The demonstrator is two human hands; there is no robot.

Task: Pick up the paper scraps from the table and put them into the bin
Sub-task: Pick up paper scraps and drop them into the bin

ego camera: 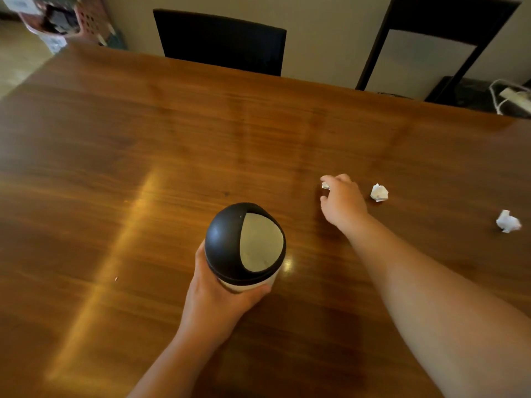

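Polished brown wood fills the view: a wide table [143, 156] with two dark chairs [221, 41] pushed against its far side and a pale wall behind. On it, the left hand [218, 303] is wrapped around the pale body of a small bin [244, 242], fingers curled under its black domed lid, whose swing flap faces up and toward the right hand. The right hand [342, 202] reaches out beyond and to the right of the bin, fingers bent down around a small paper scrap [325, 185] at its fingertips; only a white corner shows, so whether it is fully pinched and lifted I cannot tell. To do this step well, close thumb and forefinger firmly on the crumple, lift clear, carry it back to the flap and push through while the left hand steadies the bin. A second scrap [379, 192] lies just right of the hand; a third scrap [508, 221] sits well apart, further right. Nothing blocks the path between hand and bin.
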